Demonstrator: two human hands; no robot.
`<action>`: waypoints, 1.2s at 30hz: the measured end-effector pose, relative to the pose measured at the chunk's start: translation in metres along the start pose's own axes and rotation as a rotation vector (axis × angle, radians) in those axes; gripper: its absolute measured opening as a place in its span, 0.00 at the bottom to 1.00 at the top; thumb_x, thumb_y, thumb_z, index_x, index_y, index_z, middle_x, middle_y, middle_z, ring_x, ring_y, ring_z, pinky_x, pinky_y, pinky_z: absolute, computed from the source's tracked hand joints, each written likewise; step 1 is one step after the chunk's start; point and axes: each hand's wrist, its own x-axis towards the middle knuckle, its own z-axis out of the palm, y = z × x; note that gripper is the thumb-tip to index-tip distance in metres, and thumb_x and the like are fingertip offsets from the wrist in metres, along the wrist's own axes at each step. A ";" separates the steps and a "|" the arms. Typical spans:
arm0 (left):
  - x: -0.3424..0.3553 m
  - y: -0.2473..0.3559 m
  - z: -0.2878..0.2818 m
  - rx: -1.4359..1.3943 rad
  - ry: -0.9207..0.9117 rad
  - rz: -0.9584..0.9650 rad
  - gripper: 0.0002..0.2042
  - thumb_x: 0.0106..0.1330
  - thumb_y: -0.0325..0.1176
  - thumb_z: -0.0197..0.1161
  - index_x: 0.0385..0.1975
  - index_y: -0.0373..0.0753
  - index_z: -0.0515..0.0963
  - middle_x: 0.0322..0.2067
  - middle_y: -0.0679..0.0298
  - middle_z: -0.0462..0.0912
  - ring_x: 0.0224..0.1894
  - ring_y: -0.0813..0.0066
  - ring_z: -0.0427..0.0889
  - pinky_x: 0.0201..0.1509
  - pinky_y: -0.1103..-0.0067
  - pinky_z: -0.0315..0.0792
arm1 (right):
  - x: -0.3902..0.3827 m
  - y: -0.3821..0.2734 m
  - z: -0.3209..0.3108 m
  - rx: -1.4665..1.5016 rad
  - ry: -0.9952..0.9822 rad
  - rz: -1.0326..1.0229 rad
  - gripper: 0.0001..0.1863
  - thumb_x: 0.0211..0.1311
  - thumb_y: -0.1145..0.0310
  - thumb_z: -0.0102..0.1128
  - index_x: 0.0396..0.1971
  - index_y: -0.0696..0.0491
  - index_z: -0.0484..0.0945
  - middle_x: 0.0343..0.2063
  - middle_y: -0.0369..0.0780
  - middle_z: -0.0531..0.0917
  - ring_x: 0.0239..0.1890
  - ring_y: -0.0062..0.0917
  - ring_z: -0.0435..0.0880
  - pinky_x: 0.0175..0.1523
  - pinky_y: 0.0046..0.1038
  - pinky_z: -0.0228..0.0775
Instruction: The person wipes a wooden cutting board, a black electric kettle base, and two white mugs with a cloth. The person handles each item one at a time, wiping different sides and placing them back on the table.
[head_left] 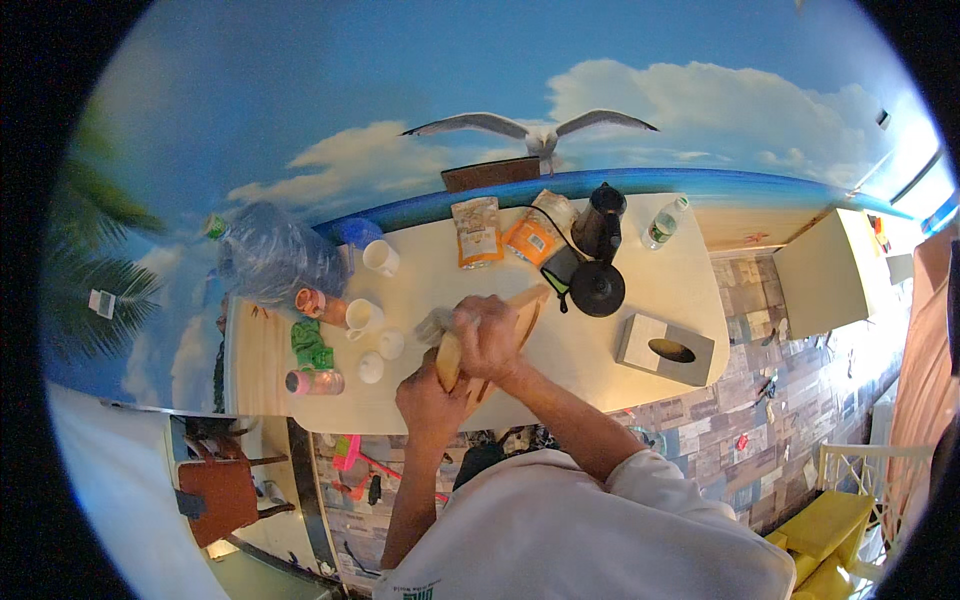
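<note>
Over the near middle of the pale table (610,340), my two hands are closed close together on a tan, wooden-looking piece (448,362). My left hand (430,402) grips it from below and to the left. Just above, my right hand (486,335) is a fist around its upper part. A flat tan part (525,308) with a darker inner side sticks out to the right behind my right hand; whether it belongs to the same piece I cannot tell. At the left of my knuckles shows a blurred greyish-white patch (433,326), too smeared to name.
Left on the table are two white mugs (380,257), round white lids (371,367), a pink-capped bottle (314,382) and a large plastic water bottle (280,255). Farther back stand orange-white pouches (478,232), a black kettle (598,222) and a clear bottle (664,224). A tissue box (666,349) lies right.
</note>
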 end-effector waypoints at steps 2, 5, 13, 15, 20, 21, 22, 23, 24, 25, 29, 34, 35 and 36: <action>-0.002 -0.027 0.012 -0.139 0.052 0.010 0.18 0.59 0.43 0.72 0.41 0.37 0.78 0.24 0.51 0.83 0.28 0.47 0.84 0.33 0.61 0.77 | 0.012 -0.023 -0.008 0.240 -0.193 0.026 0.10 0.55 0.60 0.63 0.28 0.51 0.81 0.24 0.42 0.79 0.30 0.41 0.77 0.41 0.44 0.65; -0.021 -0.090 0.043 -0.242 0.037 0.007 0.17 0.63 0.42 0.69 0.43 0.36 0.77 0.26 0.52 0.83 0.29 0.55 0.85 0.34 0.64 0.78 | -0.007 -0.033 0.003 0.079 -0.307 -0.109 0.10 0.57 0.59 0.62 0.29 0.50 0.80 0.26 0.41 0.79 0.34 0.38 0.79 0.41 0.45 0.63; -0.080 -0.263 0.150 0.173 0.031 0.214 0.23 0.75 0.45 0.57 0.61 0.37 0.69 0.58 0.56 0.75 0.60 0.66 0.75 0.57 0.62 0.73 | -0.094 -0.069 0.062 0.034 -0.497 -0.255 0.22 0.56 0.58 0.67 0.49 0.50 0.81 0.46 0.42 0.79 0.60 0.37 0.75 0.71 0.60 0.52; -0.076 -0.258 0.140 -0.067 -0.015 0.138 0.21 0.74 0.42 0.58 0.59 0.36 0.72 0.57 0.58 0.77 0.58 0.68 0.76 0.57 0.65 0.74 | -0.115 -0.055 0.066 -0.042 -0.608 -0.268 0.26 0.56 0.58 0.69 0.56 0.49 0.80 0.53 0.42 0.78 0.68 0.37 0.70 0.75 0.62 0.44; -0.065 -0.212 0.118 -0.944 0.082 -0.272 0.13 0.62 0.28 0.73 0.44 0.32 0.84 0.34 0.65 0.87 0.38 0.78 0.83 0.45 0.76 0.79 | -0.118 0.001 0.051 -0.170 -0.561 -0.154 0.30 0.56 0.57 0.71 0.59 0.49 0.77 0.60 0.40 0.76 0.73 0.39 0.64 0.75 0.62 0.41; -0.065 -0.210 0.111 -0.886 0.029 -0.333 0.14 0.61 0.26 0.74 0.45 0.31 0.83 0.38 0.63 0.87 0.40 0.79 0.83 0.46 0.77 0.80 | -0.113 0.017 0.042 -0.216 -0.544 -0.153 0.31 0.56 0.57 0.71 0.60 0.49 0.77 0.61 0.40 0.76 0.74 0.39 0.63 0.76 0.62 0.41; -0.063 -0.209 0.108 -0.889 0.033 -0.311 0.14 0.61 0.26 0.74 0.46 0.31 0.84 0.39 0.63 0.87 0.40 0.78 0.83 0.47 0.77 0.80 | -0.105 0.032 0.033 -0.287 -0.579 -0.116 0.31 0.56 0.57 0.71 0.61 0.49 0.76 0.62 0.40 0.75 0.74 0.39 0.63 0.76 0.62 0.39; -0.062 -0.208 0.108 -0.891 0.032 -0.299 0.14 0.62 0.26 0.74 0.46 0.32 0.84 0.40 0.62 0.88 0.41 0.78 0.83 0.48 0.77 0.79 | -0.097 0.047 0.023 -0.356 -0.624 -0.072 0.32 0.57 0.57 0.71 0.62 0.49 0.75 0.62 0.40 0.75 0.74 0.39 0.62 0.76 0.61 0.38; -0.063 -0.210 0.108 -0.890 0.040 -0.292 0.14 0.62 0.26 0.73 0.46 0.32 0.84 0.41 0.62 0.88 0.42 0.77 0.84 0.48 0.77 0.79 | -0.083 0.056 0.013 -0.318 -0.588 0.006 0.32 0.59 0.57 0.69 0.62 0.51 0.74 0.63 0.41 0.75 0.74 0.39 0.62 0.76 0.62 0.37; -0.063 -0.212 0.111 -0.937 0.041 -0.277 0.14 0.62 0.26 0.73 0.46 0.33 0.84 0.42 0.62 0.88 0.42 0.77 0.84 0.49 0.76 0.79 | -0.075 0.065 0.003 -0.368 -0.550 0.061 0.30 0.62 0.58 0.66 0.63 0.53 0.73 0.65 0.43 0.73 0.75 0.40 0.60 0.76 0.61 0.36; -0.064 -0.217 0.115 -0.925 0.035 -0.217 0.13 0.62 0.25 0.73 0.47 0.34 0.84 0.44 0.61 0.88 0.45 0.76 0.84 0.51 0.75 0.80 | -0.074 0.068 -0.006 -0.478 -0.470 0.081 0.30 0.64 0.59 0.65 0.63 0.56 0.72 0.68 0.46 0.68 0.76 0.46 0.56 0.77 0.62 0.35; -0.067 -0.231 0.134 -0.984 0.002 -0.296 0.14 0.62 0.25 0.72 0.47 0.32 0.82 0.43 0.60 0.87 0.43 0.73 0.84 0.49 0.74 0.80 | -0.122 0.005 0.043 -0.270 -0.608 0.036 0.38 0.52 0.56 0.73 0.64 0.52 0.71 0.69 0.50 0.65 0.75 0.52 0.55 0.76 0.62 0.43; -0.063 -0.223 0.127 -0.933 -0.031 -0.313 0.14 0.62 0.25 0.71 0.46 0.32 0.82 0.44 0.59 0.87 0.43 0.72 0.84 0.48 0.73 0.80 | -0.127 -0.014 0.051 -0.205 -0.590 -0.001 0.38 0.52 0.57 0.72 0.64 0.50 0.71 0.68 0.51 0.66 0.74 0.52 0.57 0.75 0.60 0.46; -0.060 -0.218 0.121 -0.878 -0.062 -0.328 0.13 0.62 0.24 0.71 0.46 0.32 0.81 0.45 0.59 0.86 0.42 0.71 0.84 0.47 0.73 0.81 | -0.133 -0.028 0.061 -0.194 -0.616 -0.043 0.35 0.54 0.57 0.69 0.63 0.49 0.72 0.67 0.52 0.67 0.74 0.53 0.58 0.75 0.59 0.47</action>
